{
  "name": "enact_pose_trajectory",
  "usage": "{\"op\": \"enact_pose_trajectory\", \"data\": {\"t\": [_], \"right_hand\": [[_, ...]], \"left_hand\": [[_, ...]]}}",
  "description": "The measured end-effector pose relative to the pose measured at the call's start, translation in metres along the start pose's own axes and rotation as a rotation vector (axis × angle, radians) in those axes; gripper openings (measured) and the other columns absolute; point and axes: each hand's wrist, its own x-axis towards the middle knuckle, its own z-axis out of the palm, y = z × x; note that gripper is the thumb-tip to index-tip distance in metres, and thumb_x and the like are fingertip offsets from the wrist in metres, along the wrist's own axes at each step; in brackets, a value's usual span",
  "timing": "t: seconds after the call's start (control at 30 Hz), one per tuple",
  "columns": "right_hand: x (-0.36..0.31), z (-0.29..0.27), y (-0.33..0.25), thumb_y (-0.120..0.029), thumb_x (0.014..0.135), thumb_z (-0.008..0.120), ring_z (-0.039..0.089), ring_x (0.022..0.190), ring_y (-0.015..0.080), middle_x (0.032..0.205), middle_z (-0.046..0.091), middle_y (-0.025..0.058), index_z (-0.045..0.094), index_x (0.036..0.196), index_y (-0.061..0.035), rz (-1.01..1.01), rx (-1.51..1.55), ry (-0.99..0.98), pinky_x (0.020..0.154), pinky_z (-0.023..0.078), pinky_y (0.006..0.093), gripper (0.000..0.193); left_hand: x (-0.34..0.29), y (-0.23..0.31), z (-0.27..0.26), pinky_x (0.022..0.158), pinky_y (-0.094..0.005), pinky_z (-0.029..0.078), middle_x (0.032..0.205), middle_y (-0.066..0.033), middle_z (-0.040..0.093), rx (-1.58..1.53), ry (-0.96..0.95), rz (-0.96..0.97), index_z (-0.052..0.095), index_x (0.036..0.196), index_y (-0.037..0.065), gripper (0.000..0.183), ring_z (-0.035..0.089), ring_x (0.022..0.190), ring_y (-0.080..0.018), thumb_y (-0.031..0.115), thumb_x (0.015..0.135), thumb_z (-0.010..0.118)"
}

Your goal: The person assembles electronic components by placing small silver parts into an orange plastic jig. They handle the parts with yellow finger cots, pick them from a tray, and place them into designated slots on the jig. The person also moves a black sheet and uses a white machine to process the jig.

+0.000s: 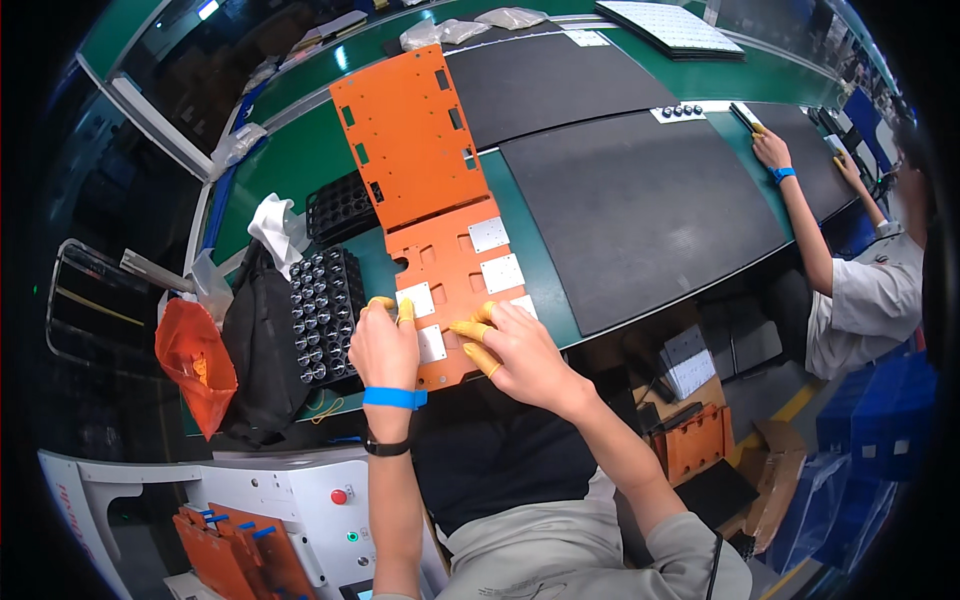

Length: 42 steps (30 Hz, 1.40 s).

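An orange fixture board (455, 265) lies on the green bench in front of me, with its hinged orange cover (405, 140) swung back beyond it. Several thin white square plates sit in it, among them a right-hand plate (501, 273) and a far one (488, 235). My left hand (385, 345), in yellow finger cots, is curled at the board's left edge, with fingertips on a white plate (417, 297). Another plate (431, 344) lies beside that hand. My right hand (525, 355) hovers over the board's near part, fingers apart and nothing visible between them. It partly covers a plate at the right edge.
A black tray (327, 315) of shiny round parts stands left of the board. Black mats (640, 210) cover the bench to the right. An orange bag (197, 360) hangs at the left. A co-worker's hand (770, 150) is at the far right.
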Motion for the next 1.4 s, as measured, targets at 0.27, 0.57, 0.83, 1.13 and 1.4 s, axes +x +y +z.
{"op": "enact_pose_trajectory", "data": {"t": [0.27, 0.57, 0.83, 1.13, 1.4], "right_hand": [[0.002, -0.002, 0.001, -0.011, 0.091, 0.066, 0.056, 0.093, 0.0312, 0.095, 0.056, 0.0109, 0.069, 0.114, -0.0042, 0.025, 0.049, -0.017, 0.083, 0.047, 0.0409, 0.024], [0.022, 0.021, -0.037, -0.01, 0.088, 0.07, 0.056, 0.092, 0.0285, 0.093, 0.059, 0.0087, 0.07, 0.112, -0.0057, -0.039, -0.011, 0.005, 0.082, 0.044, 0.0394, 0.024], [0.099, 0.092, -0.069, -0.019, 0.087, 0.073, 0.056, 0.09, 0.0274, 0.093, 0.06, 0.0088, 0.069, 0.107, -0.0034, -0.203, -0.113, 0.003, 0.083, 0.041, 0.0385, 0.026], [0.15, 0.117, -0.064, -0.025, 0.077, 0.079, 0.062, 0.086, 0.0289, 0.084, 0.066, 0.0119, 0.073, 0.077, -0.003, -0.133, -0.434, -0.157, 0.084, 0.043, 0.0406, 0.023], [0.148, 0.119, -0.073, -0.026, 0.076, 0.08, 0.064, 0.086, 0.0288, 0.081, 0.066, 0.0124, 0.072, 0.074, -0.0018, -0.153, -0.463, -0.153, 0.083, 0.044, 0.0408, 0.025]], "left_hand": [[-0.049, 0.002, -0.038, 0.075, -0.0241, 0.042, 0.094, -0.0037, 0.054, -0.773, 0.258, 0.001, 0.063, 0.122, -0.003, 0.03, 0.046, 0.081, -0.0121, 0.007, 0.094, 0.066], [-0.112, -0.076, -0.055, 0.064, -0.0269, 0.035, 0.097, -0.0042, 0.052, -1.965, -0.272, -0.031, 0.054, 0.125, -0.003, 0.059, 0.044, 0.075, -0.0123, 0.014, 0.069, 0.066], [-0.128, -0.113, -0.057, 0.076, -0.036, 0.042, 0.098, -0.0058, 0.056, -2.231, -0.556, 0.172, 0.066, 0.119, 0.001, 0.045, 0.047, 0.084, -0.0182, 0.017, 0.077, 0.072], [-0.144, -0.139, -0.048, 0.089, -0.0484, 0.058, 0.118, -0.0214, 0.066, -2.08, -0.478, -0.1, 0.061, 0.123, 0.001, 0.053, 0.07, 0.1, -0.0338, 0.044, 0.094, 0.068], [-0.139, -0.126, -0.045, 0.07, -0.0328, 0.055, 0.123, -0.0183, 0.064, -2.155, -0.577, -0.127, 0.06, 0.123, 0.004, 0.045, 0.061, 0.087, -0.019, 0.042, 0.099, 0.061]]}}
